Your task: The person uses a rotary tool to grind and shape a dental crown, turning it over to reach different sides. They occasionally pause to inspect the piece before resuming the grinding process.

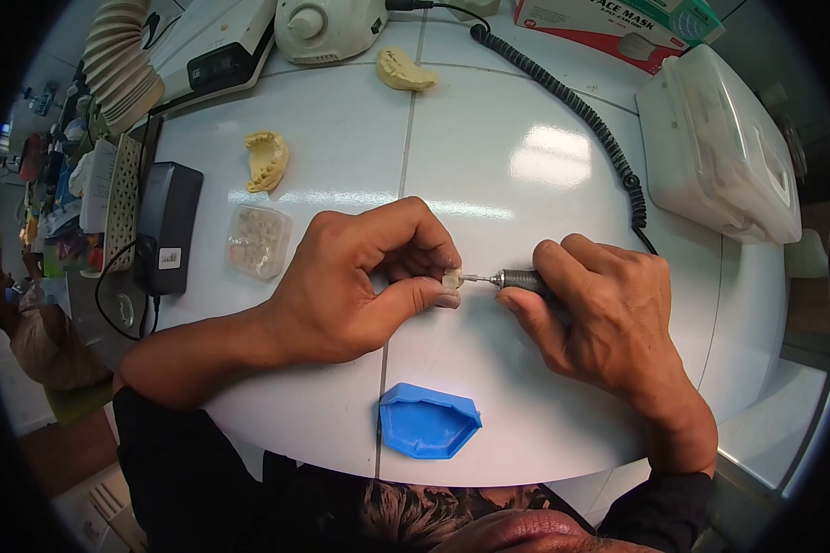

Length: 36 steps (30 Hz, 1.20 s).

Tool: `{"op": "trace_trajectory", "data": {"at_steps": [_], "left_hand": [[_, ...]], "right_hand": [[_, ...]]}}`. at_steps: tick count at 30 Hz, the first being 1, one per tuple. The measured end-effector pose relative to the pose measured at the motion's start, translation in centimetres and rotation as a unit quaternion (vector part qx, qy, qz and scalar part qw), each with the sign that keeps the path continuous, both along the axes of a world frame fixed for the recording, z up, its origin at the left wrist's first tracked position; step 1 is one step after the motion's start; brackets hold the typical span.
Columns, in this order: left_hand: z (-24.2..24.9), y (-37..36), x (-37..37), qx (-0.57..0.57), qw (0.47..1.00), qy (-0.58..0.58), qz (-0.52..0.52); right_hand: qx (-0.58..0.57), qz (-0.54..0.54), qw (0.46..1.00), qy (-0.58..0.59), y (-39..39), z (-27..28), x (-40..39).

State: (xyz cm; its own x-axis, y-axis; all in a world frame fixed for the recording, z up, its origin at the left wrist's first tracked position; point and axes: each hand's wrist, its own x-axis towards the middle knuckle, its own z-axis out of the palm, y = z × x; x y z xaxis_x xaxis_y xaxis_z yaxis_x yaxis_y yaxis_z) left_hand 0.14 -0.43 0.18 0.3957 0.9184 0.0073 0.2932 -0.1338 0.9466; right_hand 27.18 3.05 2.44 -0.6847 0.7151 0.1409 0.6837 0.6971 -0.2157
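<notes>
Over the middle of the white table, my left hand [360, 276] pinches a small, pale dental crown [451, 278] between thumb and fingertips. My right hand [604, 309] is wrapped round a dental handpiece [520, 282] with a dark, ridged grip. Its thin metal bur points left and meets the crown, or comes very near it. Below the hands lies a blue plastic tray [429, 424]. Left of my left hand sits a clear plastic box [257, 241] with small pale pieces inside. A yellow plaster dental model [266, 161] lies above that box.
Another plaster model [404, 70] lies at the back, near a white control unit [327, 32]. A coiled black cord [563, 92] runs down the right side. A plastic container [719, 143] and a face mask box [609, 32] stand right. A black box [170, 226] is left; a person sits beyond.
</notes>
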Motion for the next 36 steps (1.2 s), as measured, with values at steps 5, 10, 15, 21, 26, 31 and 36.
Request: {"op": "trace_trajectory", "data": {"at_steps": [5,10,15,21,26,31,36], "left_hand": [[0.0,0.02,0.08,0.001,1.0,-0.001,0.002],[0.2,0.07,0.08,0.008,1.0,0.007,-0.001],[0.06,0.0,-0.02,0.007,1.0,0.001,-0.006],[0.08,0.03,-0.02,-0.007,1.0,-0.002,0.0],[0.26,0.07,-0.01,0.007,1.0,0.008,-0.006],[0.33,0.06,-0.04,0.007,1.0,0.018,-0.006],[0.21,0.02,-0.03,0.0,1.0,0.008,-0.003]], "right_hand": [[0.0,0.004,1.0,0.0,0.05,-0.07,0.14],[0.001,-0.001,1.0,0.006,0.02,-0.09,0.04],[-0.007,0.011,1.0,-0.004,0.2,0.13,0.16],[-0.005,0.012,1.0,-0.005,0.14,0.25,0.09],[-0.004,0.008,1.0,0.002,0.11,0.08,0.07],[-0.006,0.01,1.0,0.004,0.2,0.14,0.1],[-0.009,0.011,1.0,0.0,0.28,0.17,0.12]]}}
